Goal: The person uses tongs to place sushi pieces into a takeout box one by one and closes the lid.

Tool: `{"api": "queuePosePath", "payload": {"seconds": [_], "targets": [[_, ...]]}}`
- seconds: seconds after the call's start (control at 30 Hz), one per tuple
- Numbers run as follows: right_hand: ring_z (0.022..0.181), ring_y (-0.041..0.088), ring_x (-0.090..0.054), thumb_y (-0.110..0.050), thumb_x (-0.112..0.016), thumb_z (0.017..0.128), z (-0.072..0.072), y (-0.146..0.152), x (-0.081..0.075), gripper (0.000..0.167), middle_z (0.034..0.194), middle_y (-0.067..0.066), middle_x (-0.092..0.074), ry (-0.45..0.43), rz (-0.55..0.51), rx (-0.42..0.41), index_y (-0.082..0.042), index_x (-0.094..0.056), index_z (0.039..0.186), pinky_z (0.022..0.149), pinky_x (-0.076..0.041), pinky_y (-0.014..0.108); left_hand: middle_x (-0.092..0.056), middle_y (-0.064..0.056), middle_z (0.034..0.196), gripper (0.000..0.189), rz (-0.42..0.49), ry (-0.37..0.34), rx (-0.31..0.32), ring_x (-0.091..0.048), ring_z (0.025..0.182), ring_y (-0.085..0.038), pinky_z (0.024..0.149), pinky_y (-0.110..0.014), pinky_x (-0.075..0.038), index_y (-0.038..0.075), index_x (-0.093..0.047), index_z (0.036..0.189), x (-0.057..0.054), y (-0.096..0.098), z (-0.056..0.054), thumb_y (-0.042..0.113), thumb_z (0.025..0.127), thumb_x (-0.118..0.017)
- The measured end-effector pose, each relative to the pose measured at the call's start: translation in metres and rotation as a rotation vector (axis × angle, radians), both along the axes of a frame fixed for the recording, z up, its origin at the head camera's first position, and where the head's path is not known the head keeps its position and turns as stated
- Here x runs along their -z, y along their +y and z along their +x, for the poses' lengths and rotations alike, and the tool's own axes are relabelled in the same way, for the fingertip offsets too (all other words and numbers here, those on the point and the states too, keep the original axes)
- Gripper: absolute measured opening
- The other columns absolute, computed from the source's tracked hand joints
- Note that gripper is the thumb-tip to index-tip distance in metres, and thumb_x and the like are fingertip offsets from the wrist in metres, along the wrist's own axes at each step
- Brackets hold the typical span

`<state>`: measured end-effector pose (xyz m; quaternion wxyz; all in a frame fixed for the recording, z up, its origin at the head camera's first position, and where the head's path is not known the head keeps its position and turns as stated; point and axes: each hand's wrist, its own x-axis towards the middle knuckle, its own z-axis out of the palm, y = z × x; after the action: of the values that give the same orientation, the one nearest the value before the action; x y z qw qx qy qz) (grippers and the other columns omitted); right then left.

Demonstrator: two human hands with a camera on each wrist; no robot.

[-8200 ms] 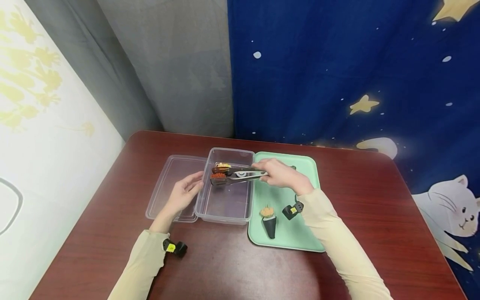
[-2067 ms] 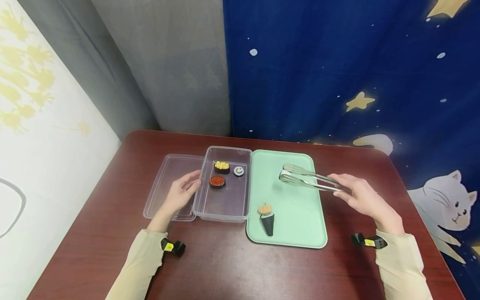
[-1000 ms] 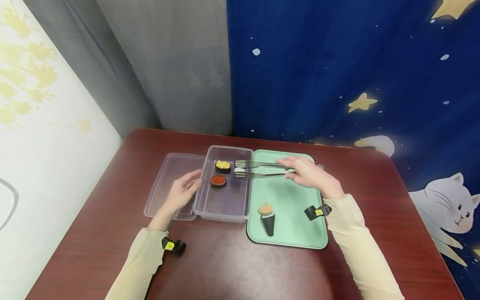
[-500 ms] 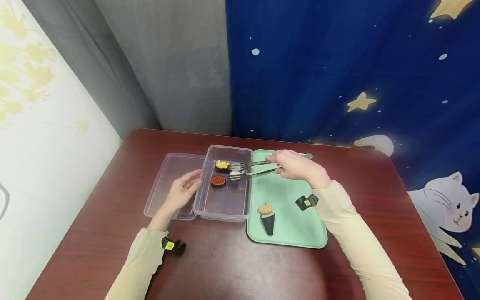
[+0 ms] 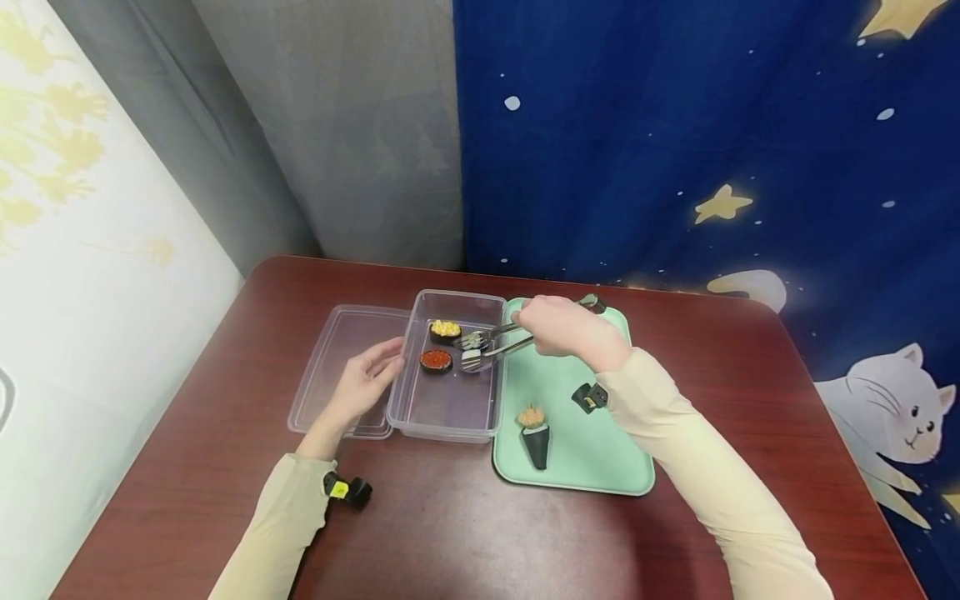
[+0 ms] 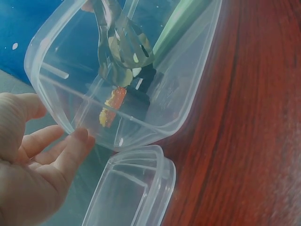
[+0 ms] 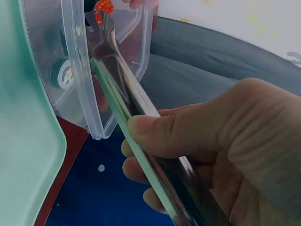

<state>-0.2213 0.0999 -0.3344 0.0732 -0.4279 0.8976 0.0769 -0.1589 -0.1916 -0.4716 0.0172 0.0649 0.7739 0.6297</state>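
Observation:
In the head view my right hand (image 5: 566, 329) grips metal tongs (image 5: 517, 342), thumb on one arm and fingers round the other in the right wrist view. The slotted heads of the tongs reach low into a clear plastic box (image 5: 442, 425), over a small sushi roll (image 7: 66, 75). A white patch shows between the heads; I cannot tell if it is held. Left of them in the box lie a corn-topped sushi (image 5: 446, 331) and an orange roe sushi (image 5: 436, 361). My left hand (image 5: 363, 383) has relaxed fingers, their tips (image 6: 81, 135) against the box's outer wall.
A clear lid (image 5: 322, 375) lies left of the box, partly behind my left hand. The green tray (image 5: 585, 458) stands right against the box and bears a cone-shaped hand roll (image 5: 536, 446). Curtains (image 5: 360, 125) hang behind the table's far edge.
The tongs have gone from over the tray leftward into the box, and their heads have lowered and turned slightly. Earlier they were at the roe sushi, which now lies free. My left hand stays put.

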Motion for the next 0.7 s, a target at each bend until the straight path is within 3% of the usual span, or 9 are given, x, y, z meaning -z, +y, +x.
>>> {"api": "queuePosePath", "payload": {"seconds": [0.17,0.33,0.7], "targets": [[0.075,0.023,-0.059,0.005,-0.065,0.073,0.002,-0.01,0.001,0.016,0.078,0.007,-0.063,0.045,0.037,0.0,-0.008,-0.067,0.083,0.065,-0.052,0.034,-0.046,-0.026,0.135,0.042,-0.004,0.003,0.001,-0.05,0.119,-0.038,0.096,-0.029,-0.046,-0.008,-0.043,0.134,0.0,0.0,0.0,0.006,0.096,-0.053],[0.076,0.024,-0.06,0.004,-0.064,0.072,0.004,-0.018,0.002,0.014,0.075,0.007,-0.062,0.072,0.066,0.003,-0.01,-0.064,0.075,0.062,-0.052,0.035,-0.047,-0.026,0.134,0.042,0.006,0.002,-0.001,-0.051,0.119,-0.038,0.094,-0.025,-0.047,-0.008,-0.044,0.134,0.001,0.0,-0.001,0.005,0.095,-0.053],[0.073,0.022,-0.057,0.004,-0.065,0.073,0.009,-0.006,-0.004,0.016,0.075,0.005,-0.06,0.044,0.026,0.041,-0.008,-0.065,0.083,0.062,-0.05,0.032,-0.047,-0.027,0.134,0.041,0.014,0.013,0.001,-0.051,0.118,-0.039,0.093,-0.024,-0.047,-0.009,-0.044,0.133,0.002,0.0,0.0,0.004,0.095,-0.053]]}}
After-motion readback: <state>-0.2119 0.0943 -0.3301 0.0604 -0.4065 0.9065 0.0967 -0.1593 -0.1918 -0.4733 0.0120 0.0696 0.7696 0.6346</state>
